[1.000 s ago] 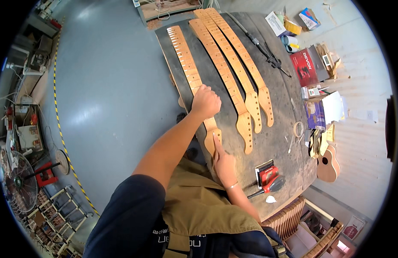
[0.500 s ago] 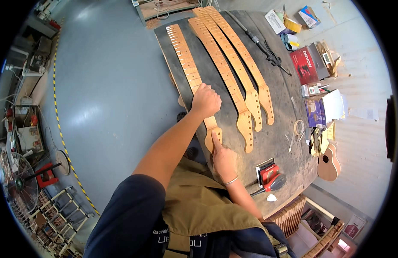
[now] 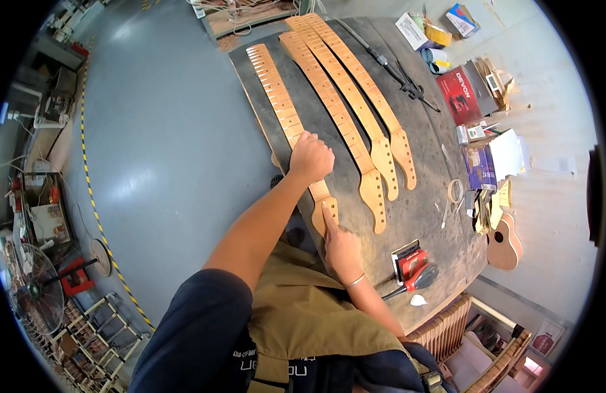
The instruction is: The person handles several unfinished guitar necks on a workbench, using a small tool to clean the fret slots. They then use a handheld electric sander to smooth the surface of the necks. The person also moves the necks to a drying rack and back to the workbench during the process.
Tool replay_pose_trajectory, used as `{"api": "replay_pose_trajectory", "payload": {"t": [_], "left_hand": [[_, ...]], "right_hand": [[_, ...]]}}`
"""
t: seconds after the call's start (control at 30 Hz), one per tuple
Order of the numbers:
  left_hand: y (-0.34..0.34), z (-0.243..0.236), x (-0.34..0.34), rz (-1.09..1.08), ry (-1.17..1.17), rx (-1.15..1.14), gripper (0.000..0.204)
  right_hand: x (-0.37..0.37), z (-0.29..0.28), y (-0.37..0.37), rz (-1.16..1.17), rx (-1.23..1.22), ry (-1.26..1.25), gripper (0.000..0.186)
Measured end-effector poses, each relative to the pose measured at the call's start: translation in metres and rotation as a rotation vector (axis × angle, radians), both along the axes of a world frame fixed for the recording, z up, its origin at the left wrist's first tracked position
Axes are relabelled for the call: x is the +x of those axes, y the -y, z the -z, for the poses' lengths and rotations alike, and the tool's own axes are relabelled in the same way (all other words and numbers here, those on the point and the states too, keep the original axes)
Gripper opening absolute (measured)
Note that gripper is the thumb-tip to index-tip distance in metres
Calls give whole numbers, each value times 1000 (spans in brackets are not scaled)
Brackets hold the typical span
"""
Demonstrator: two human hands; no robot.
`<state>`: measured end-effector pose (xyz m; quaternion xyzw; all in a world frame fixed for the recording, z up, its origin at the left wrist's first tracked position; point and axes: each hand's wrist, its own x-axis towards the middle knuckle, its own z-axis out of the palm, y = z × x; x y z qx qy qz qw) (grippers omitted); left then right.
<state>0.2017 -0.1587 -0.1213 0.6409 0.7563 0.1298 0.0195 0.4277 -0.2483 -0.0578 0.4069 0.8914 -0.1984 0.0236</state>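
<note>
My left hand (image 3: 308, 159) is closed over a maple guitar neck (image 3: 275, 85) with fret slots along it, lying lengthwise near the bench's left edge. My right hand (image 3: 343, 254) is at that neck's headstock (image 3: 324, 213), index finger laid along the top and the thumb side against its edge; its remaining fingers are curled and partly hidden. Three more maple necks (image 3: 335, 107) lie side by side to the right, their headstocks drilled with rows of holes.
The dark bench (image 3: 427, 196) holds a long black tool (image 3: 401, 75), a red-black sander (image 3: 414, 265), a cable coil and cartons (image 3: 460, 95) along the wall. An acoustic guitar body (image 3: 502, 242) stands at right. A fan (image 3: 34, 295) and racks are left, beside the floor (image 3: 165, 131).
The bench and necks have shifted slightly in the picture. Both hands keep nearly the same places on the neck, with only a slight movement of my right index finger.
</note>
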Motion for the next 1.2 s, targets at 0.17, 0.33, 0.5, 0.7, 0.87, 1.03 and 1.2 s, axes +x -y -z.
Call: {"api": "replay_pose_trajectory", "payload": {"t": [0.17,0.33,0.5,0.7,0.87,1.03,1.2], "left_hand": [[0,2,-1,6,-11,16,41],[-1,2,-1,5,27,70,40],[0,5,0,-11,24,56,40],[0,4,0,-7,36,39,40],[1,6,1,-11,25,51,42],[-2,3,-1,-18,10,9,42],[-1,3,-2,-20,42,35,42]], "right_hand": [[-4,-8,-9,9,-49,-82,57],[-4,19,-7,445,-765,-601,53],[-20,-7,-7,1013,-1460,-840,41],[-22,-16,-13,1101,-1569,-842,40],[-25,-21,-15,1055,-1482,-733,40],[-24,-12,-13,1002,-1445,-764,40],[-24,-7,-13,941,-1350,-725,39]]}}
